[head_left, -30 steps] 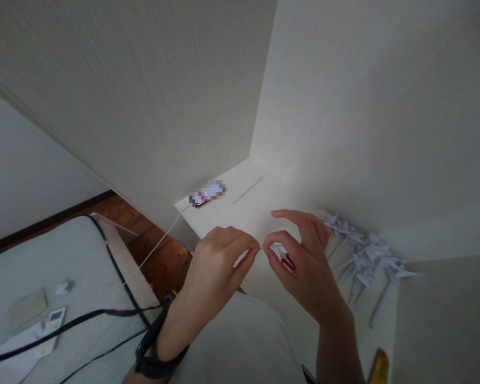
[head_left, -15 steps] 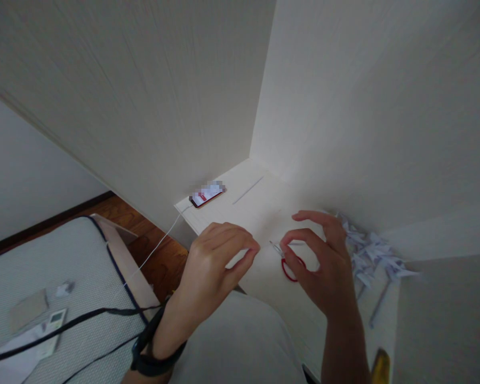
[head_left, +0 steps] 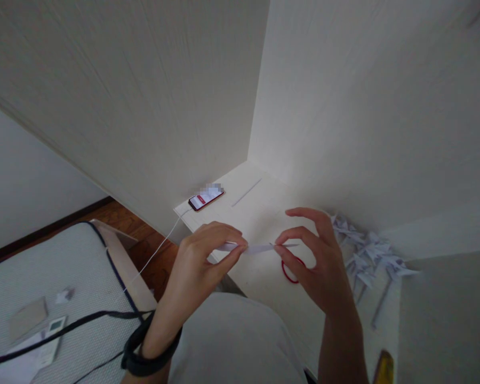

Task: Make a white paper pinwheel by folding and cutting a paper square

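A thin white paper strip (head_left: 260,249) stretches level between my two hands, above the white tabletop. My left hand (head_left: 208,256) pinches it between thumb and fingertips, with part of the strip showing inside the curl of the fingers. Thumb and index finger of my right hand (head_left: 318,261) close on the strip toward its right end, which sticks out past them. The other right fingers are raised. Just under my right hand a red loop (head_left: 288,277) lies on the table, partly covered by the hand. It looks like a handle.
A phone (head_left: 206,198) on a white cable lies at the table's left edge, near a thin pale strip (head_left: 246,192). Folded white paper pieces (head_left: 370,253) are heaped at right by the wall. At left, a mattress (head_left: 76,256) holds papers and a small device (head_left: 55,333).
The paper strip now shows plainly between my hands; before, it could not be made out there. Both hands have shifted slightly left.
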`<action>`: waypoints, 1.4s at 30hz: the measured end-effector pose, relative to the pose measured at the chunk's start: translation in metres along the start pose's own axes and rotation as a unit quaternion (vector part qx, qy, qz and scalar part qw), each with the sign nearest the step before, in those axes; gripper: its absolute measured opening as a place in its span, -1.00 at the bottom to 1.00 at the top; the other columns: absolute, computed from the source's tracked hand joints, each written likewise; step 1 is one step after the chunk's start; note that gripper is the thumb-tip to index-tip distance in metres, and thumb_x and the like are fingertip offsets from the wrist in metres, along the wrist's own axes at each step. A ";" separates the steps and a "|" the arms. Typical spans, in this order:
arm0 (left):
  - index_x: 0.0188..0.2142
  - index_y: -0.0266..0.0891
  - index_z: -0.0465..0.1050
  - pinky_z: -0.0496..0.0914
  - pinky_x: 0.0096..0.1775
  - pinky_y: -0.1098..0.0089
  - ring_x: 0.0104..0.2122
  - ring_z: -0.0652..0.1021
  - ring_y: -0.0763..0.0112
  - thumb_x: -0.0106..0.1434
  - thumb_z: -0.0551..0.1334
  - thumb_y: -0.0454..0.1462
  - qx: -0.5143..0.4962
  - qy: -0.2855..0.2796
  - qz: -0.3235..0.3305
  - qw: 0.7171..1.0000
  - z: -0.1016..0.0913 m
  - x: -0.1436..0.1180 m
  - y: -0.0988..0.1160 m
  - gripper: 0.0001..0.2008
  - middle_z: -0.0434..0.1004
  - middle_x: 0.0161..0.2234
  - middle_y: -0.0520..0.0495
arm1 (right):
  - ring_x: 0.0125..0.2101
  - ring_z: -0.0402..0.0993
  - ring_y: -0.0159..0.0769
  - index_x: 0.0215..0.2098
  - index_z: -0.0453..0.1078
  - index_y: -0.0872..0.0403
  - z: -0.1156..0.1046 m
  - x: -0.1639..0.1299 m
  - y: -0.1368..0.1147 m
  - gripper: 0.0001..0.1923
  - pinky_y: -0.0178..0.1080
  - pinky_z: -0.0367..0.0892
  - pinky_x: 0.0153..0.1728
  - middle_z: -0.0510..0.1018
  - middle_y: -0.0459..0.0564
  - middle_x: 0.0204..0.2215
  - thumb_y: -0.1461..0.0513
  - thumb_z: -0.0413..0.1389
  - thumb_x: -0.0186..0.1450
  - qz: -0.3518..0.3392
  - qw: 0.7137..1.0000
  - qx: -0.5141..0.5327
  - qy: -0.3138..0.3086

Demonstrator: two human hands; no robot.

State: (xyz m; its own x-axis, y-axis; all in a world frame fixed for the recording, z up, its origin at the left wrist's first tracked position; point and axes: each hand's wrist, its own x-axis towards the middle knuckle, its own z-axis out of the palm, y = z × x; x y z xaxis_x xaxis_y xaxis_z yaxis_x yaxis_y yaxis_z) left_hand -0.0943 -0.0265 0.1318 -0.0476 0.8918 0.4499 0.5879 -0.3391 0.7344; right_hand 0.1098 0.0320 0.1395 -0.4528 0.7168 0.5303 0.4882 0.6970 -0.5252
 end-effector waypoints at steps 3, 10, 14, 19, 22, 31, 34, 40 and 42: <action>-0.32 -0.17 0.54 0.43 -0.11 0.36 -0.18 0.60 0.34 0.25 0.29 -0.37 -0.007 -0.007 -0.012 1.000 0.000 0.000 0.000 -0.93 0.66 -0.28 0.00 | 0.03 0.32 -0.11 -0.34 0.38 0.00 0.003 0.003 -0.002 -0.89 0.01 0.16 0.05 0.39 0.04 -0.01 0.35 0.15 0.29 -0.004 1.000 0.007 0.005; -0.35 -0.21 0.53 0.42 -0.16 0.36 -0.22 0.57 0.34 0.23 0.29 -0.40 0.002 -0.010 0.005 1.000 0.010 0.003 0.010 -0.92 0.63 -0.30 -0.03 | -0.02 0.34 -0.15 -0.36 0.38 0.03 0.006 0.001 -0.006 -0.85 -0.03 0.15 0.04 0.43 0.04 -0.07 0.40 0.15 0.26 -0.008 1.000 0.002 -0.016; -0.38 -0.22 0.51 0.41 -0.21 0.33 -0.27 0.56 0.32 0.20 0.27 -0.45 -0.008 -0.024 -0.013 1.000 0.015 0.003 0.016 -0.88 0.60 -0.34 -0.03 | -0.02 0.34 -0.16 -0.35 0.39 0.03 0.008 0.001 -0.010 -0.85 -0.05 0.14 0.05 0.44 0.04 -0.07 0.41 0.15 0.25 -0.007 1.000 0.008 -0.025; -0.40 -0.21 0.50 0.40 -0.21 0.33 -0.27 0.55 0.32 0.18 0.27 -0.45 -0.028 -0.028 -0.029 0.999 0.014 0.003 0.015 -0.88 0.58 -0.34 -0.03 | -0.03 0.36 -0.15 -0.36 0.39 0.01 0.007 0.000 -0.011 -0.85 -0.04 0.15 0.04 0.45 0.01 -0.08 0.40 0.16 0.25 -0.004 0.999 0.013 -0.029; -0.41 -0.20 0.50 0.40 -0.20 0.34 -0.28 0.55 0.33 0.18 0.27 -0.45 -0.044 -0.040 -0.026 0.998 0.013 0.001 0.014 -0.87 0.58 -0.35 -0.02 | -0.03 0.37 -0.12 -0.37 0.39 0.00 0.005 -0.002 -0.011 -0.86 -0.02 0.18 0.01 0.46 0.01 -0.08 0.38 0.15 0.25 0.006 0.999 0.008 -0.040; -0.41 -0.21 0.53 0.44 -0.19 0.33 -0.28 0.59 0.32 0.17 0.26 -0.45 -0.004 -0.021 -0.042 0.999 0.000 -0.005 -0.005 -0.86 0.62 -0.34 -0.03 | -0.14 0.45 -0.12 -0.33 0.39 -0.03 -0.044 -0.020 0.032 -0.93 -0.04 0.33 -0.12 0.45 0.00 -0.16 0.29 0.13 0.30 0.008 0.999 -0.044 0.027; -0.40 -0.20 0.55 0.47 -0.20 0.33 -0.29 0.60 0.32 0.16 0.28 -0.43 0.020 0.025 -0.070 0.997 -0.010 -0.007 -0.019 -0.88 0.63 -0.33 -0.03 | -0.18 0.48 -0.14 -0.33 0.40 -0.03 -0.060 -0.025 0.044 -0.95 -0.05 0.36 -0.13 0.45 -0.02 -0.17 0.26 0.16 0.29 0.029 0.994 -0.074 0.074; -0.30 -0.17 0.57 0.47 -0.12 0.32 -0.20 0.60 0.31 0.18 0.36 -0.33 -0.030 0.023 -0.027 0.999 -0.002 -0.001 0.002 -0.93 0.65 -0.25 -0.05 | -0.14 0.44 -0.14 -0.35 0.40 -0.04 -0.042 -0.019 0.035 -0.91 -0.07 0.33 -0.12 0.43 -0.02 -0.17 0.30 0.16 0.29 0.017 0.999 -0.013 0.038; -0.24 -0.18 0.57 0.47 -0.11 0.30 -0.17 0.59 0.28 0.18 0.37 -0.31 -0.046 0.001 -0.006 0.999 0.009 0.002 0.015 -0.87 0.65 -0.21 -0.09 | -0.14 0.44 -0.15 -0.35 0.41 -0.03 -0.032 -0.015 0.027 -0.90 -0.09 0.33 -0.13 0.43 -0.01 -0.16 0.31 0.16 0.28 0.024 1.000 0.001 0.019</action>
State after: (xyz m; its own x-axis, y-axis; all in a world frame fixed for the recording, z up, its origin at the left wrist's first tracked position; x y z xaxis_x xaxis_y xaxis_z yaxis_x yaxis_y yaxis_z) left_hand -0.0783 -0.0268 0.1392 -0.0552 0.8956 0.4414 0.5106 -0.3545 0.7833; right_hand 0.1536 0.0393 0.1390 -0.3996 0.7480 0.5300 0.5073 0.6620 -0.5517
